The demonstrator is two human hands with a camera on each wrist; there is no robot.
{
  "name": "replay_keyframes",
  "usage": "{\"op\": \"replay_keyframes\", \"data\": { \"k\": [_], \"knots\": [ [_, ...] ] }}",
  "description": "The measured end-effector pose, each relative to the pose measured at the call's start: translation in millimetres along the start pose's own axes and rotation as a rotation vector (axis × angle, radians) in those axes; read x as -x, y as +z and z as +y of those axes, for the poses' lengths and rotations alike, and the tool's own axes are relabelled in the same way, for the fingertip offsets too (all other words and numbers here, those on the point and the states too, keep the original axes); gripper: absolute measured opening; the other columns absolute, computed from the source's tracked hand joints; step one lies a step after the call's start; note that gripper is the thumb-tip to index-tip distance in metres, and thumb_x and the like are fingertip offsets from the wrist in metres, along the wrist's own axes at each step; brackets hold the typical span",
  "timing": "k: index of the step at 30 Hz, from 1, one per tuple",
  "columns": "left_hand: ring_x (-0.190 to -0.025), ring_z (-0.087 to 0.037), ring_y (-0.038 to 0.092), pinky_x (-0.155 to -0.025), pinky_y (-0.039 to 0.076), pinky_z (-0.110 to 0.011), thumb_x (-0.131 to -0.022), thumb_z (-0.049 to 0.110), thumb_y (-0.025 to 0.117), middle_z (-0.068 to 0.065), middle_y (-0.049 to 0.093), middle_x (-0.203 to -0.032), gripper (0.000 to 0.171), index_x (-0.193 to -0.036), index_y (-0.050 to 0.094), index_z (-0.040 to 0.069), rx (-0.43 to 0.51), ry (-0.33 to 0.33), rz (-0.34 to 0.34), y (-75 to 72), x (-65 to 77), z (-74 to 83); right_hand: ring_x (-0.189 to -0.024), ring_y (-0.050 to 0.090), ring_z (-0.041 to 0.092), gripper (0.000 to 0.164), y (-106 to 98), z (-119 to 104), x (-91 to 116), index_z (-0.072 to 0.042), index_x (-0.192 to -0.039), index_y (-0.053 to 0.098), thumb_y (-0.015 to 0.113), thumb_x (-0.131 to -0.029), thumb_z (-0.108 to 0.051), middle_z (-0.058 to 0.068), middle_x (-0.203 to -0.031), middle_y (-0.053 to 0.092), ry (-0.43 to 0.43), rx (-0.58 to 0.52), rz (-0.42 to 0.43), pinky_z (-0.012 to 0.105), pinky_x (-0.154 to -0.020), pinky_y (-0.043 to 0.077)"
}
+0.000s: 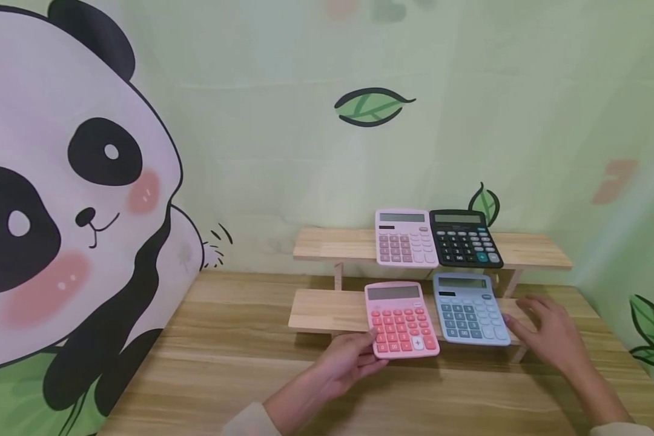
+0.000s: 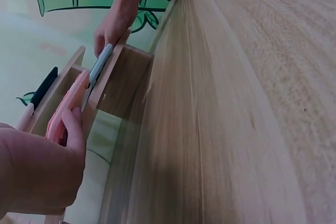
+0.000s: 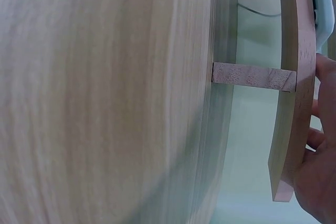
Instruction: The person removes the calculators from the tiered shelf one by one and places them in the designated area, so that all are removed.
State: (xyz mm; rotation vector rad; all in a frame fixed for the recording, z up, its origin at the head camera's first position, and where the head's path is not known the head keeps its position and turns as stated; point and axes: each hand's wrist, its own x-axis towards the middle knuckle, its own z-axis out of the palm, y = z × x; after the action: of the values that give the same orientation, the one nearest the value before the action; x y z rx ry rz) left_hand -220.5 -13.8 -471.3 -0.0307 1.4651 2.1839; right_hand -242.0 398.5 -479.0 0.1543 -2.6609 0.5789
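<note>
Thumb and fingers of my left hand [image 1: 346, 362] grip the lower left corner of a pink calculator [image 1: 402, 320]. This calculator overlaps the front of the lower wooden shelf [image 1: 321, 310] in the head view and leans back in the left wrist view [image 2: 71, 100]. Beside it on the same shelf stands a blue calculator [image 1: 470, 309], tilted back. My right hand [image 1: 553, 332] is at the shelf's right end, its thumb at the blue calculator's right edge and its other fingers loosely bent. In the right wrist view, only the blue calculator's edge [image 3: 323, 9] shows.
A pale pink calculator [image 1: 406, 237] and a black calculator [image 1: 465, 238] stand side by side on the upper shelf [image 1: 332, 244]. Both shelves sit on short supports on a wood-grain table [image 1: 218, 351]. Behind hangs a green backdrop [image 1: 261, 151] with a panda print.
</note>
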Motion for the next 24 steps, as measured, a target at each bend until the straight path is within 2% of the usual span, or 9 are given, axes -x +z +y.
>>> {"op": "replay_keyframes", "data": {
  "k": [8, 12, 18, 24],
  "knots": [
    [-0.107, -0.030, 0.075, -0.095, 0.063, -0.040, -0.110, 0.017, 0.058, -0.020, 0.075, -0.118, 0.044, -0.143, 0.052, -0.012, -0.047, 0.025, 0.019, -6.5, 1.8, -0.7, -0.125, 0.045, 0.063, 0.060, -0.8, -0.7, -0.2, 0.015, -0.126, 0.064, 0.070, -0.101, -0.039, 0.042, -0.137, 0.052, 0.002, 0.009, -0.006, 0.079, -0.102, 0.037],
    [-0.108, -0.032, 0.075, -0.095, 0.063, -0.042, -0.110, 0.016, 0.059, -0.021, 0.074, -0.120, 0.043, -0.143, 0.052, -0.011, -0.082, 0.046, -0.008, -16.3, 7.0, 3.2, -0.125, 0.045, 0.063, 0.060, -1.3, -0.8, 0.3, 0.015, -0.126, 0.064, 0.070, -0.101, -0.039, 0.043, -0.137, 0.052, 0.007, 0.013, -0.005, 0.079, -0.103, 0.037],
    [-0.109, -0.033, 0.075, -0.097, 0.062, -0.044, -0.109, 0.014, 0.060, -0.018, 0.074, -0.119, 0.041, -0.142, 0.052, -0.008, -0.153, 0.042, -0.064, -40.7, 27.9, 14.6, -0.125, 0.045, 0.063, 0.061, -1.0, -0.3, 0.8, 0.015, -0.126, 0.064, 0.070, -0.101, -0.040, 0.043, -0.137, 0.052, 0.008, 0.012, -0.009, 0.079, -0.102, 0.038],
    [-0.109, -0.034, 0.074, -0.101, 0.060, -0.049, -0.109, 0.015, 0.060, -0.018, 0.073, -0.118, 0.036, -0.137, 0.053, -0.006, -0.229, 0.055, -0.111, -68.0, 56.6, 28.5, -0.125, 0.046, 0.062, 0.059, 0.0, -1.2, 0.4, 0.014, -0.125, 0.065, 0.072, -0.100, -0.039, 0.042, -0.136, 0.053, -0.007, 0.008, 0.009, 0.078, -0.102, 0.038]
  ]
}}
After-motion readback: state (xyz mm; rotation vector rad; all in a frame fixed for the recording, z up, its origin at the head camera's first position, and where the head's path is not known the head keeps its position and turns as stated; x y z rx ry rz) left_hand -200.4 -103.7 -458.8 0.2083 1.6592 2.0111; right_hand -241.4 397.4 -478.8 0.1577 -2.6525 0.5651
